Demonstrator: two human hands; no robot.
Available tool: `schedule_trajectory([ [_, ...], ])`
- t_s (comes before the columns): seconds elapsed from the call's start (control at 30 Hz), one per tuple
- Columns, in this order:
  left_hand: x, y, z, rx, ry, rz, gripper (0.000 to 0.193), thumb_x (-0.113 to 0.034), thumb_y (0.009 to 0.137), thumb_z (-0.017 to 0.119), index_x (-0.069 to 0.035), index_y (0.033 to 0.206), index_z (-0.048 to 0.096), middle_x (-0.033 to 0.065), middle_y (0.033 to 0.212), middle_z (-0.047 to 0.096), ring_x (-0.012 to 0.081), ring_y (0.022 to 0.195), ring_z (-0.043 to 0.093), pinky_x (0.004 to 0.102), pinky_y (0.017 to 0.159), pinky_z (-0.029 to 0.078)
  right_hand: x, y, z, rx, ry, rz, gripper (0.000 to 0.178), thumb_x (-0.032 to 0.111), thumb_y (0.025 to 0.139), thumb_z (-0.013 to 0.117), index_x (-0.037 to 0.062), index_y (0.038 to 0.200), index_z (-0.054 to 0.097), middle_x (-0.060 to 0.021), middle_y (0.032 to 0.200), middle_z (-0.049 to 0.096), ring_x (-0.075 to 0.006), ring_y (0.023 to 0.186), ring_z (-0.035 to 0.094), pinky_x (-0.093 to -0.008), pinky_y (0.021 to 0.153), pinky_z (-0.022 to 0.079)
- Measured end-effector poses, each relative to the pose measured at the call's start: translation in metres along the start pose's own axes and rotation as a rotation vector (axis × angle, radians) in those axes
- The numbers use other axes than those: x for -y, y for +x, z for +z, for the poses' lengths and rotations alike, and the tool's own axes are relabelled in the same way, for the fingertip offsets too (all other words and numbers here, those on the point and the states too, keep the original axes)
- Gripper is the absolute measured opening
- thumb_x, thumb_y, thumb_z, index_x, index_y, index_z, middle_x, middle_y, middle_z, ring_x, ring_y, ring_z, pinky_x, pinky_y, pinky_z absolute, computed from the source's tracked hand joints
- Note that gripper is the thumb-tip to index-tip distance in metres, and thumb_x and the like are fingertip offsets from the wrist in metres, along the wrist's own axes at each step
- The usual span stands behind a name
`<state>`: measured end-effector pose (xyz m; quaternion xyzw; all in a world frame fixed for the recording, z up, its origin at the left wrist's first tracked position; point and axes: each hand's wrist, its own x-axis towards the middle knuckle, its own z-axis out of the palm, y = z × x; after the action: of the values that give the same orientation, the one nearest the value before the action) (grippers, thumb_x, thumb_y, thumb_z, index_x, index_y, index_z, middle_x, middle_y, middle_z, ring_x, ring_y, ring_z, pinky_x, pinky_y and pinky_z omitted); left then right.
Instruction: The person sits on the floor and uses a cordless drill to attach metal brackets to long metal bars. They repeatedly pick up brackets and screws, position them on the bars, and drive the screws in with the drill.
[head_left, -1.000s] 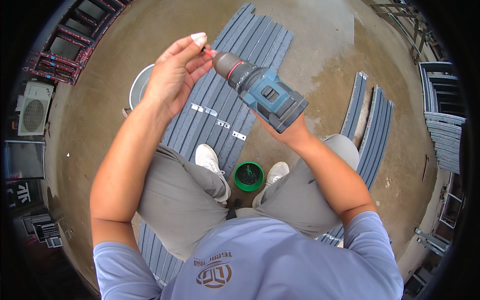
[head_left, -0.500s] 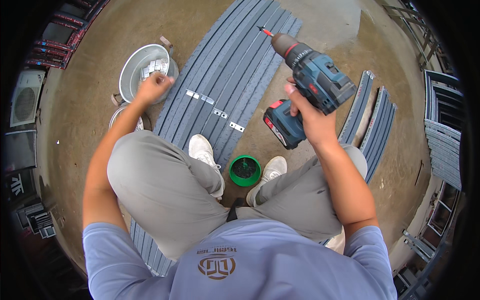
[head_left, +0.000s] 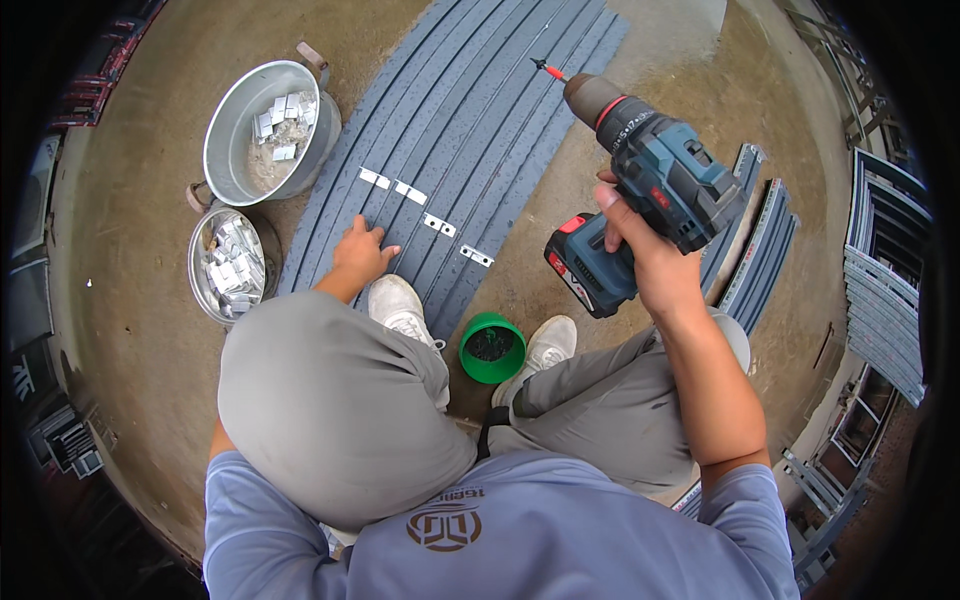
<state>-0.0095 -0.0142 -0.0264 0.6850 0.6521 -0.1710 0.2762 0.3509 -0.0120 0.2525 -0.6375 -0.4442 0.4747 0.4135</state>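
Observation:
My right hand (head_left: 655, 262) grips a blue-and-black cordless drill (head_left: 672, 180) by its handle. A red bit points up and left from the chuck, with a dark screw (head_left: 540, 64) at its tip. My left hand (head_left: 360, 258) is open, fingers spread and pointing forward, over long grey metal profiles (head_left: 470, 120) laid side by side. It appears empty. Just beyond its fingers, several small silver brackets (head_left: 440, 225) lie in a slanting row across the profiles. Two of them show dark holes. Between my shoes stands a green bowl (head_left: 493, 375) with dark small pieces inside.
At left stand a large metal pot (head_left: 213, 150) and a smaller metal bucket (head_left: 204, 297), both holding silver brackets. More grey profiles (head_left: 758, 250) lie on the floor to the right. Stacked frames (head_left: 885, 270) line the right side.
My left hand has moved from the rim of the large pot down to the profiles, its fingers now spread. Another bracket position shows differently; the drill has shifted slightly right and remains in my right hand.

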Motion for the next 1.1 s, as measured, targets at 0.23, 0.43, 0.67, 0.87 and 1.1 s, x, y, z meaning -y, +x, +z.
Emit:
schedule_trajectory([
  [0.23,-0.024,-0.014,-0.007,-0.127,-0.093,0.033,0.049,-0.047,0.091,0.074,-0.003,0.112,0.067,0.0152,0.113,0.053,0.0351,0.107,0.058,0.047,0.091,0.052,-0.003,0.004,0.01,0.045,-0.053,0.016,0.025,0.013,0.094,0.075,-0.0013,0.114,0.07,0.0019,0.072,0.06,-0.0069,0.063,0.053,-0.0259,0.064,0.043],
  [0.43,-0.033,0.004,-0.001,-0.513,-0.385,0.156,0.055,-0.036,0.087,0.081,0.003,0.118,0.059,0.0206,0.12,0.059,0.0402,0.112,0.059,0.0463,0.096,0.05,-0.018,0.004,0.015,0.083,-0.15,0.002,0.026,0.013,0.095,0.075,-0.0006,0.116,0.07,0.0019,0.075,0.061,-0.0075,0.064,0.053,-0.0261,0.063,0.044],
  [0.67,-0.032,0.012,0.031,-0.774,-0.445,0.396,0.049,-0.03,0.089,0.078,-0.008,0.131,0.065,0.0184,0.151,0.048,0.0383,0.132,0.05,0.0488,0.107,0.043,-0.049,0.008,0.022,0.266,-0.434,-0.331,0.021,0.014,0.094,0.078,0.0055,0.112,0.071,-0.0015,0.091,0.068,-0.0129,0.078,0.063,-0.0318,0.072,0.053],
  [0.87,-0.024,0.011,0.034,-0.521,-0.347,0.431,0.058,-0.048,0.095,0.067,-0.026,0.148,0.059,0.0166,0.169,0.026,0.0393,0.152,0.027,0.0546,0.119,0.025,-0.06,0.019,0.027,0.412,-0.564,-0.506,0.017,0.007,0.093,0.075,0.0052,0.11,0.074,-0.0082,0.102,0.073,-0.0223,0.09,0.069,-0.0367,0.082,0.056],
  [1.1,-0.028,0.01,0.034,-0.483,-0.207,0.37,0.065,-0.058,0.097,0.06,-0.031,0.155,0.05,0.0129,0.172,0.021,0.0388,0.155,0.021,0.0549,0.12,0.024,-0.06,0.042,0.052,0.436,-0.563,-0.475,0.016,0.008,0.091,0.077,0.0043,0.107,0.074,-0.0076,0.098,0.072,-0.0218,0.089,0.069,-0.0355,0.081,0.055],
])
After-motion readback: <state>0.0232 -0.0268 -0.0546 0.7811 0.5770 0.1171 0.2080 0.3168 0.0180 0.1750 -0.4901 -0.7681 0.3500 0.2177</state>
